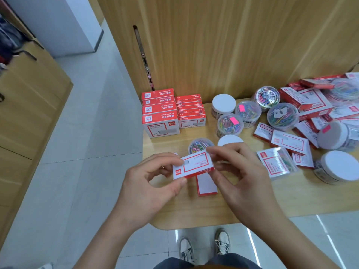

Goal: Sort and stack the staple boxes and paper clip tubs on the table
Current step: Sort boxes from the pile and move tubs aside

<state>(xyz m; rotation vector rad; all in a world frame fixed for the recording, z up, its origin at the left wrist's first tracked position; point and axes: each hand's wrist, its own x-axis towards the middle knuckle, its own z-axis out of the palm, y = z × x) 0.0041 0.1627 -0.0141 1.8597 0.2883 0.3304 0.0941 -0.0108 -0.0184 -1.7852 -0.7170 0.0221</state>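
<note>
A small red-and-white staple box (194, 165) is held above the table between both hands. My left hand (153, 183) pinches its left end and my right hand (239, 175) pinches its right end. Another staple box (206, 185) lies flat on the table just below. At the table's far left stand two neat stacks of staple boxes, a taller stack (160, 112) and a shorter stack (190, 110). Several clear tubs of coloured paper clips (247, 111) cluster in the middle, one tub (200, 145) just beyond the held box.
A loose heap of staple boxes (303, 101) and white-lidded tubs (339, 166) fills the table's right side. A flat clear pack of clips (275, 164) lies by my right hand. The wooden table (194, 212) ends close to my shoes; a wooden panel (223, 45) rises behind.
</note>
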